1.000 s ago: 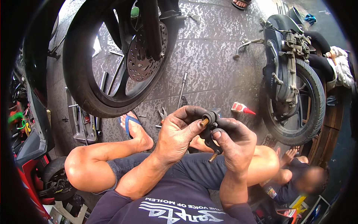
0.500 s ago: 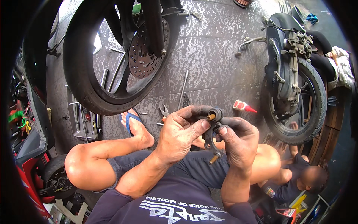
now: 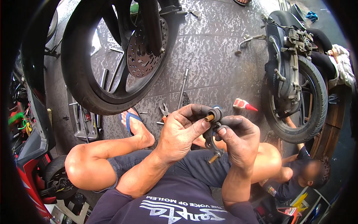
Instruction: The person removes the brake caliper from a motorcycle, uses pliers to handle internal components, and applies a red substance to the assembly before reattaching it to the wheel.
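Observation:
In front of my lap, both hands grip a dark metal brake caliper bracket (image 3: 209, 141). My left hand (image 3: 177, 132) pinches its upper end, thumb and fingers closed near a brass-coloured pin (image 3: 209, 118) with a dark rubber boot (image 3: 216, 113) around it. The thumb and curled, blackened fingers of my right hand (image 3: 241, 143) close on the bracket's right side. From its lower end a second brass-coloured pin (image 3: 213, 159) points down and left. My fingers hide part of the bracket.
A motorcycle front wheel (image 3: 87, 89) with a brake disc stands ahead left. Pliers (image 3: 163, 111), a long socket wrench (image 3: 183, 87) and a red-and-white bottle (image 3: 244, 105) lie on the floor. A tool tray (image 3: 80, 127) sits left, a partly stripped motorcycle (image 3: 294, 78) right. A co-worker (image 3: 298, 177) sits lower right.
My hands and the bracket have barely moved. At the lower right, the co-worker's head and arm have shifted slightly.

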Demonstrator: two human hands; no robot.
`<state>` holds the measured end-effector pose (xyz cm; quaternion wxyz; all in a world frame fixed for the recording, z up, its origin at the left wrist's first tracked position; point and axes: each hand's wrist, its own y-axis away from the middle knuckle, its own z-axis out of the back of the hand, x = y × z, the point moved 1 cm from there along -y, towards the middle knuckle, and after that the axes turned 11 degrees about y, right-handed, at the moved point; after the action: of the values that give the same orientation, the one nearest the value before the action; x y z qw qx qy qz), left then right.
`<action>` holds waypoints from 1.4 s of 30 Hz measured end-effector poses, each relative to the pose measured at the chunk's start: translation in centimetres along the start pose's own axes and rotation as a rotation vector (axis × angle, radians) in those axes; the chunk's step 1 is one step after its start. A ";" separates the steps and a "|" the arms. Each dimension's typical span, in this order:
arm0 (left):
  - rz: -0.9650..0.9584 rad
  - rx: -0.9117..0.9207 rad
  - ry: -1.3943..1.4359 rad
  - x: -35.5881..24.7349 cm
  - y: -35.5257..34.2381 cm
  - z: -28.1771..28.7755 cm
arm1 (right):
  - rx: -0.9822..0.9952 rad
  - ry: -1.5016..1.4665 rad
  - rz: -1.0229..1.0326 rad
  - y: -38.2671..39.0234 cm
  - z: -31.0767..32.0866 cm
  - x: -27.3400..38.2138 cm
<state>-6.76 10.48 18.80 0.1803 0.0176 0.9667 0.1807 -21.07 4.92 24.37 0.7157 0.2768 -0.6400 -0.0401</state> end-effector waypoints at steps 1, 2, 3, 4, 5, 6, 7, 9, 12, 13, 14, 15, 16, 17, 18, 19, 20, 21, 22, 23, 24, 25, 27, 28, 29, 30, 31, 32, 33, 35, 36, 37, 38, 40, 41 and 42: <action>0.017 -0.010 0.002 -0.1 0.1 -0.1 | 0.007 -0.020 -0.003 0.0 0.1 0.0; 0.022 -0.010 -0.008 -0.1 0.0 -0.1 | 0.013 -0.041 -0.007 -0.1 0.2 -0.1; 0.028 -0.011 -0.018 -0.1 0.0 -0.1 | 0.017 -0.048 0.000 -0.1 0.3 -0.3; 0.033 -0.014 -0.027 -0.1 0.0 -0.1 | 0.022 -0.056 0.005 -0.2 0.4 -0.5; 0.032 -0.016 -0.028 -0.1 0.0 -0.1 | 0.027 -0.063 0.011 -0.3 0.4 -0.7; 0.031 -0.018 -0.030 -0.2 0.0 -0.2 | 0.013 -0.064 0.014 -0.3 0.4 -0.7; 0.028 -0.018 -0.032 -0.2 0.1 -0.3 | -0.001 -0.064 0.019 -0.3 0.3 -0.8; 0.031 -0.023 -0.021 -0.3 0.1 -0.3 | -0.009 -0.072 0.023 -0.3 0.2 -0.9; 0.020 -0.031 -0.026 -0.2 0.2 -0.2 | 0.004 -0.099 0.012 -0.4 0.2 -0.9; 0.016 -0.035 -0.032 -0.2 0.2 -0.2 | 0.005 -0.114 0.002 -0.4 0.1 -0.9; 0.029 -0.042 -0.024 -0.2 0.2 -0.1 | 0.006 -0.129 -0.008 -0.4 0.1 -0.9; 0.042 -0.048 -0.016 -0.3 0.2 -0.2 | 0.003 -0.142 -0.015 -0.4 0.1 -0.9; 0.056 -0.054 -0.007 -0.3 0.2 -0.1 | -0.001 -0.154 -0.022 -0.5 0.1 -0.9; 0.069 -0.052 0.007 -0.2 0.2 0.0 | -0.005 -0.167 -0.029 -0.5 0.1 -0.9; 0.082 -0.049 0.022 -0.2 0.1 0.1 | -0.001 -0.167 -0.029 -0.6 0.1 -1.0; 0.093 -0.047 0.035 -0.2 0.1 0.2 | 0.005 -0.169 -0.028 -0.6 0.2 -1.0; 0.112 -0.037 0.078 -0.2 0.1 0.2 | 0.010 -0.171 -0.027 -0.6 0.2 -1.0; 0.131 -0.026 0.122 -0.2 0.1 0.2 | 0.031 -0.162 -0.035 -0.5 0.3 -0.9; 0.151 -0.016 0.165 -0.2 0.1 0.3 | 0.051 -0.154 -0.043 -0.4 0.4 -0.8; 0.176 -0.004 0.203 0.0 0.0 0.5 | 0.070 -0.146 -0.051 -0.3 0.5 -0.7; 0.201 0.008 0.240 0.2 -0.2 0.8 | 0.074 -0.140 -0.047 -0.3 0.4 -0.7; 0.226 0.020 0.276 0.3 -0.3 1.0 | 0.077 -0.137 -0.041 -0.2 0.4 -0.6; 0.252 0.040 0.365 0.5 -0.5 1.1 | 0.046 -0.113 -0.039 -0.1 0.2 -0.2; 0.265 0.050 0.408 0.5 -0.6 1.2 | 0.012 -0.093 -0.041 0.1 -0.2 0.1; 0.266 0.040 0.404 0.7 -0.6 1.3 | -0.023 -0.074 -0.043 0.3 -0.5 0.4; 0.267 0.030 0.400 1.0 -0.6 1.4 | -0.019 -0.053 -0.035 0.4 -0.7 0.8; 0.271 0.022 0.397 1.2 -0.6 1.5 | -0.017 -0.031 -0.026 0.5 -0.9 1.1; 0.284 0.014 0.410 1.2 -0.6 1.4 | -0.016 -0.009 -0.017 0.6 -1.0 1.2; 0.298 0.006 0.422 1.2 -0.5 1.4 | -0.008 -0.008 -0.004 0.7 -1.0 1.1; 0.319 0.009 0.443 1.3 -0.5 1.4 | 0.009 -0.012 0.019 0.8 -1.1 0.9; 0.328 0.022 0.454 1.3 -0.5 1.5 | -0.003 0.025 0.043 0.8 -1.1 0.8; 0.335 0.037 0.466 1.3 -0.5 1.6 | -0.015 0.063 0.068 0.8 -1.1 0.8; 0.337 0.014 0.457 1.4 -0.6 1.5 | -0.027 0.101 0.092 0.9 -1.0 0.7; 0.342 -0.031 0.441 1.6 -0.6 1.4 | -0.057 0.209 0.160 0.8 -0.8 0.1; 0.342 -0.037 0.440 1.8 -0.6 1.5 | -0.072 0.264 0.194 0.8 -0.7 -0.1; 0.343 -0.042 0.439 2.0 -0.6 1.7 | -0.091 0.258 0.166 0.8 -0.7 0.0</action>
<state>-7.99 10.72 16.43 -0.0664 0.1376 0.9615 0.2282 -20.65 5.86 24.69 0.8045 0.1933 -0.5610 0.0262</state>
